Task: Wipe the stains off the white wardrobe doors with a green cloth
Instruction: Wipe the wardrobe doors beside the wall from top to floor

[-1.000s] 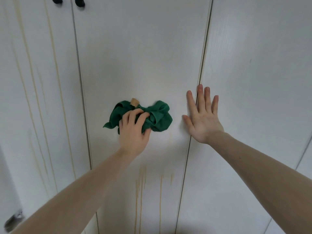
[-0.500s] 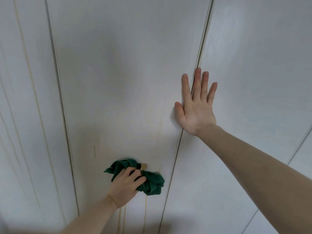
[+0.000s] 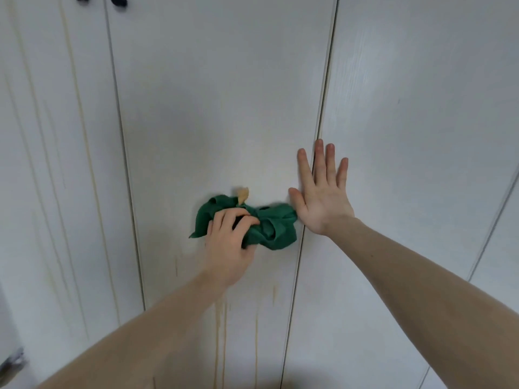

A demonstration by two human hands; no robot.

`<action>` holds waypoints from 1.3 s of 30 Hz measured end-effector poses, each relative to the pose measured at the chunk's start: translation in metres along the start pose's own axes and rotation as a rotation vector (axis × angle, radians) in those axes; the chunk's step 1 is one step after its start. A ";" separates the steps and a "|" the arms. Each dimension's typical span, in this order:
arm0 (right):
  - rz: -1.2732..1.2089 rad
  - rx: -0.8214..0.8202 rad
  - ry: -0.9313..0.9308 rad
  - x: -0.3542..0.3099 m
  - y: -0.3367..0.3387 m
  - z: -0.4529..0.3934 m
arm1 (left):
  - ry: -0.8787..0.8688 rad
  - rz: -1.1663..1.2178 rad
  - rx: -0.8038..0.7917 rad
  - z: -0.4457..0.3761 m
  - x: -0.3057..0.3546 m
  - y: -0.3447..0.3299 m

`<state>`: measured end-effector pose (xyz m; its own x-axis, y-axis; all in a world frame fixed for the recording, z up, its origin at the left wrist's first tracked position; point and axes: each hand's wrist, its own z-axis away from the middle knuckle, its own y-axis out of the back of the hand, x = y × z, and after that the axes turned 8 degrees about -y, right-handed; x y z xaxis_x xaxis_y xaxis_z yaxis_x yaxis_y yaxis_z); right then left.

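My left hand (image 3: 229,245) grips a crumpled green cloth (image 3: 269,228) and holds it against the middle white wardrobe door (image 3: 219,108). A tan label sticks up from the cloth's top edge. Brownish drip stains (image 3: 222,327) run down the door below the cloth. My right hand (image 3: 323,192) lies flat with straight fingers across the seam between the middle door and the right door (image 3: 421,122), its thumb touching the cloth's right end.
The left door (image 3: 56,164) carries long yellowish streaks (image 3: 84,141) from top to bottom. Two black knobs (image 3: 118,0) sit at the top left. A metal fitting (image 3: 14,360) shows at the lower left edge.
My left hand has brought the cloth back up the middle door and to the right, close to my right hand. The view has tilted, so the knobs show again.
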<state>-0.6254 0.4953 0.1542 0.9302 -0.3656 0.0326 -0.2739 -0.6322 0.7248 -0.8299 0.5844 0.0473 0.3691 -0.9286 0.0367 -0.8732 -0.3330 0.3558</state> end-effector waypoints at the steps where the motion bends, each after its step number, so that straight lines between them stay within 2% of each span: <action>1: -0.008 0.005 0.000 0.000 0.000 0.000 | 0.045 -0.011 0.015 -0.014 0.004 0.000; 4: -0.023 0.017 0.000 0.000 0.000 0.001 | 0.119 -0.039 0.009 -0.024 0.014 -0.013; 9: -0.034 0.045 0.018 0.002 -0.004 -0.001 | -0.001 -0.044 -0.023 0.024 0.011 -0.048; 14: -0.043 0.127 0.028 0.001 -0.016 -0.003 | -0.172 -0.017 -0.219 0.112 0.001 -0.083; 19: -0.053 0.204 0.027 0.002 -0.024 -0.006 | -0.317 -0.103 -0.445 0.187 -0.014 -0.099; 23: -0.059 0.214 0.027 0.005 -0.026 -0.005 | -0.139 -0.136 -0.656 0.229 -0.004 -0.112; 26: -0.079 0.183 0.015 0.005 -0.021 -0.004 | -0.052 -0.144 -0.729 0.235 0.004 -0.112; 28: -0.132 0.142 0.016 0.003 -0.013 0.001 | -0.045 -0.116 -0.684 0.228 0.003 -0.100; 33: -0.361 0.042 0.057 0.003 -0.014 0.057 | 0.062 0.018 -0.376 0.160 -0.021 -0.039; 39: -0.571 -0.051 -0.013 -0.014 -0.053 0.153 | 0.094 -0.111 0.017 0.051 -0.061 0.035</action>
<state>-0.6616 0.4296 0.0100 0.9239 0.0152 -0.3823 0.2835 -0.6981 0.6575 -0.8988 0.6214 0.0100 0.4914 -0.8667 0.0855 -0.8302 -0.4365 0.3467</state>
